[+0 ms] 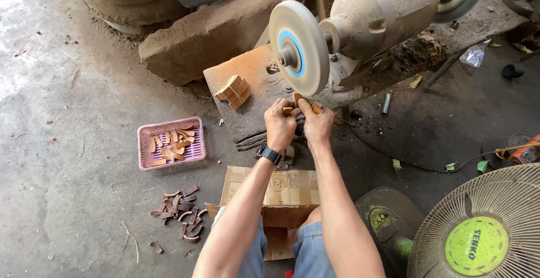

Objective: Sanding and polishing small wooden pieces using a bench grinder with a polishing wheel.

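Both hands meet just below a round buffing wheel with a blue centre, mounted on a dusty bench motor. My left hand, with a black watch on the wrist, and my right hand pinch a small stack of wooden pieces between fingertips, its top edge at the wheel's lower rim. A bundle of similar wooden pieces lies on the dusty bench top to the left of the wheel.
A pink basket with tan wooden pieces sits on the concrete floor at left. Darker pieces lie scattered below it. A cardboard box is between my knees. A fan stands at lower right; a stone block lies behind the bench.
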